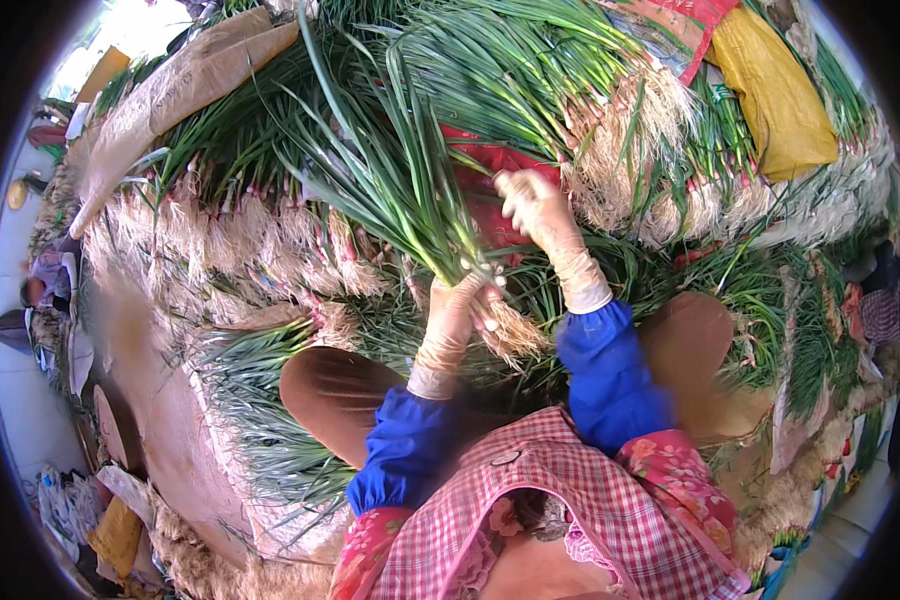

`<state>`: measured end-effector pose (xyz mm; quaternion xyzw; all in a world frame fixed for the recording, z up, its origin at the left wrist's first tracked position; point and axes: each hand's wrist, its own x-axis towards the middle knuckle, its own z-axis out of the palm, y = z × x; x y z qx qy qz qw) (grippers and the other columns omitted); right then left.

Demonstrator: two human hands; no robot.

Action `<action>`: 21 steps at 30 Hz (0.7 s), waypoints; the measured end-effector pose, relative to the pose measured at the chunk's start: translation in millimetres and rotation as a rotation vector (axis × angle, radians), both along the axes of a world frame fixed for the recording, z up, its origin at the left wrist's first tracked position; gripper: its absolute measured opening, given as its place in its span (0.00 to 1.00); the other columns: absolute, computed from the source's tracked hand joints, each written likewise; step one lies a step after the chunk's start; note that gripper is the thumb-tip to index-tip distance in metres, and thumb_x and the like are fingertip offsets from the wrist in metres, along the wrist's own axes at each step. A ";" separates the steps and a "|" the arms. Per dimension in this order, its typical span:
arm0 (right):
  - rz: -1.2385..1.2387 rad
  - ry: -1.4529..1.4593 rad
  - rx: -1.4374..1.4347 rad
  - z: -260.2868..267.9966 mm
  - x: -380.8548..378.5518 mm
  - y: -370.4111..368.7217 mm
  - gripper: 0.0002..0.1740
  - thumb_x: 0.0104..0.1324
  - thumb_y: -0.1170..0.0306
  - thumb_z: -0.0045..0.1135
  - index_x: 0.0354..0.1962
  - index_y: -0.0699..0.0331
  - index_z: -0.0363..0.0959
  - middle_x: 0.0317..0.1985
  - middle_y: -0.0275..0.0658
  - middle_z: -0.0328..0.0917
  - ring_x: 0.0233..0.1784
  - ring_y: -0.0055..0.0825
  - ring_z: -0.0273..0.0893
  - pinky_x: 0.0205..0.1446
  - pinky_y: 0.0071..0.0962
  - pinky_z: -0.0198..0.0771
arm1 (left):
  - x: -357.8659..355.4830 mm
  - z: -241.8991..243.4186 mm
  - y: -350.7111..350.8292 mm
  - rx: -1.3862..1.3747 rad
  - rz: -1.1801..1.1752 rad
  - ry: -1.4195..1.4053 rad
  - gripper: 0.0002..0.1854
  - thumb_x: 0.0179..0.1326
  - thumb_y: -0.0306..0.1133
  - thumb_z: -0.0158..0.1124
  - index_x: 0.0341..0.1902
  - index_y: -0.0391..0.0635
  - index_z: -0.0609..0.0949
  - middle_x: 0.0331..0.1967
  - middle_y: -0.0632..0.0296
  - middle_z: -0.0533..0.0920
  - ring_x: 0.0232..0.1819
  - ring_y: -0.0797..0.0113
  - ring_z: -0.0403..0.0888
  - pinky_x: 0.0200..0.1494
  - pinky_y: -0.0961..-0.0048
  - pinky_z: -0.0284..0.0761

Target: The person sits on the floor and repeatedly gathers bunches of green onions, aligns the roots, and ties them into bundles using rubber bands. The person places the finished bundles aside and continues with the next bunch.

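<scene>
My left hand (451, 311), in a pale glove, is closed around the lower stems of a bunch of green garlic (412, 195). The bunch's long flat leaves fan toward the upper left. White bulb ends and a tuft of pale roots (516, 330) stick out to the right of my left hand. My right hand (532, 201), gloved too, is raised just above and right of the bunch with its fingers curled. A thin green stalk reaches its fingertips, but blur hides whether they grip it. Red sheeting (491, 187) lies behind that hand.
Rooted green garlic is heaped at the upper right (525, 82) and left (232, 217). A smaller pile (285, 420) lies beside my left knee (337, 397). Brown sheeting (172, 97) and a yellow sack (772, 97) cover parts of the heaps. Another person (49, 277) is at far left.
</scene>
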<state>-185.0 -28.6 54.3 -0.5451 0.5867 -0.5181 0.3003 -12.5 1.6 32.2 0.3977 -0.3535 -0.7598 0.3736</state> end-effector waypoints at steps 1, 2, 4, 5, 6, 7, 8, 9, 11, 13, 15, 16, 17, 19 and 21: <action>0.066 0.082 0.189 4.2 3.0 3.2 0.19 0.69 0.55 0.54 0.34 0.64 0.76 0.23 0.36 0.77 0.23 0.25 0.74 0.29 0.25 0.70 | 1.8 -2.0 0.5 -0.018 0.022 -0.007 0.08 0.63 0.31 0.62 0.39 0.37 0.79 0.23 0.59 0.81 0.17 0.73 0.75 0.18 0.80 0.67; 0.207 0.310 0.403 8.1 6.5 8.2 0.25 0.65 0.48 0.57 0.33 0.64 0.77 0.24 0.36 0.79 0.24 0.24 0.75 0.31 0.25 0.72 | 3.9 -3.9 1.3 -0.047 0.000 0.014 0.12 0.63 0.36 0.64 0.37 0.37 0.80 0.20 0.60 0.81 0.09 0.75 0.72 0.08 0.83 0.61; -0.005 0.380 0.157 12.4 12.3 12.0 0.14 0.64 0.59 0.61 0.31 0.63 0.78 0.28 0.36 0.81 0.26 0.25 0.77 0.33 0.26 0.73 | 6.4 -6.1 3.6 0.001 0.003 -0.046 0.09 0.62 0.29 0.62 0.42 0.36 0.78 0.27 0.57 0.82 0.21 0.71 0.77 0.22 0.79 0.71; -0.104 0.303 0.093 11.5 17.0 12.8 0.10 0.64 0.64 0.60 0.31 0.61 0.79 0.28 0.34 0.81 0.25 0.24 0.77 0.33 0.26 0.73 | 8.8 -5.0 5.1 0.023 -0.017 -0.063 0.10 0.62 0.26 0.61 0.45 0.36 0.76 0.31 0.56 0.82 0.27 0.69 0.79 0.29 0.77 0.76; -0.236 0.023 0.090 9.1 10.8 6.9 0.05 0.65 0.69 0.59 0.33 0.62 0.78 0.27 0.33 0.80 0.25 0.22 0.76 0.32 0.26 0.72 | 6.9 -3.0 7.0 0.054 0.098 0.069 0.13 0.61 0.25 0.62 0.47 0.34 0.76 0.33 0.54 0.81 0.28 0.67 0.79 0.32 0.75 0.77; -0.277 -0.555 0.157 3.9 10.6 3.7 0.07 0.67 0.68 0.58 0.38 0.63 0.76 0.26 0.33 0.78 0.26 0.21 0.75 0.30 0.25 0.70 | 8.2 1.9 9.5 0.053 0.113 0.215 0.15 0.60 0.26 0.63 0.49 0.34 0.75 0.34 0.53 0.81 0.31 0.65 0.79 0.35 0.73 0.79; -0.259 -0.537 -0.011 -2.1 2.1 -5.9 0.09 0.69 0.67 0.57 0.40 0.65 0.75 0.25 0.32 0.77 0.27 0.23 0.75 0.30 0.26 0.70 | 9.1 9.3 11.5 0.066 0.133 0.313 0.15 0.60 0.26 0.64 0.49 0.34 0.75 0.35 0.53 0.81 0.33 0.65 0.79 0.35 0.73 0.79; -0.285 -0.493 -0.242 -7.5 -12.1 -15.2 0.12 0.70 0.65 0.56 0.42 0.67 0.73 0.24 0.32 0.76 0.28 0.24 0.76 0.29 0.26 0.70 | 11.2 19.4 12.9 0.095 0.132 0.383 0.16 0.59 0.26 0.64 0.50 0.34 0.75 0.36 0.53 0.81 0.34 0.65 0.79 0.36 0.73 0.79; -0.276 0.342 -0.004 -23.0 -27.9 -31.5 0.15 0.69 0.61 0.57 0.42 0.66 0.73 0.25 0.36 0.78 0.29 0.31 0.78 0.32 0.28 0.72 | 17.8 45.4 12.2 0.124 0.085 0.384 0.21 0.59 0.28 0.64 0.55 0.35 0.73 0.34 0.59 0.78 0.31 0.73 0.75 0.32 0.79 0.75; 0.086 0.471 0.580 -30.1 -42.7 -38.7 0.17 0.66 0.55 0.59 0.40 0.60 0.78 0.25 0.42 0.81 0.28 0.37 0.81 0.35 0.32 0.74 | 28.3 75.8 8.0 0.057 -0.020 0.473 0.26 0.58 0.29 0.65 0.59 0.36 0.70 0.30 0.64 0.75 0.26 0.79 0.69 0.26 0.84 0.67; -0.129 0.344 0.147 -23.3 -54.6 -34.3 0.14 0.68 0.56 0.55 0.38 0.58 0.80 0.22 0.39 0.80 0.24 0.35 0.80 0.32 0.32 0.73 | 38.7 102.8 -0.9 0.007 -0.025 0.475 0.28 0.56 0.31 0.65 0.60 0.37 0.69 0.27 0.69 0.71 0.22 0.81 0.64 0.23 0.85 0.60; -0.229 0.253 0.156 -13.9 -62.6 -25.9 0.13 0.68 0.58 0.56 0.37 0.59 0.80 0.22 0.41 0.80 0.24 0.33 0.80 0.29 0.31 0.71 | 44.6 113.9 -10.8 -0.005 -0.069 0.556 0.22 0.54 0.32 0.67 0.51 0.38 0.72 0.26 0.66 0.72 0.24 0.77 0.68 0.26 0.81 0.65; -0.387 0.248 0.003 -3.0 -63.4 -17.6 0.13 0.67 0.58 0.58 0.36 0.59 0.79 0.20 0.41 0.79 0.22 0.34 0.79 0.27 0.31 0.70 | 40.6 119.0 -19.1 -0.070 -0.064 0.660 0.17 0.53 0.32 0.66 0.44 0.39 0.74 0.25 0.64 0.73 0.25 0.73 0.71 0.29 0.77 0.69; -0.538 0.510 -0.139 25.7 -68.6 3.4 0.12 0.67 0.58 0.59 0.34 0.58 0.79 0.19 0.38 0.79 0.21 0.32 0.78 0.25 0.31 0.70 | 29.7 119.2 -33.3 -0.017 0.190 0.564 0.10 0.52 0.27 0.62 0.38 0.40 0.76 0.27 0.60 0.77 0.30 0.66 0.76 0.38 0.69 0.76; -0.584 0.548 -0.051 45.6 -54.9 25.4 0.12 0.64 0.57 0.60 0.31 0.56 0.77 0.19 0.40 0.78 0.20 0.41 0.78 0.24 0.38 0.69 | 10.6 104.8 -42.0 -0.071 0.183 0.481 0.10 0.52 0.23 0.60 0.40 0.40 0.75 0.35 0.55 0.81 0.36 0.62 0.80 0.46 0.66 0.79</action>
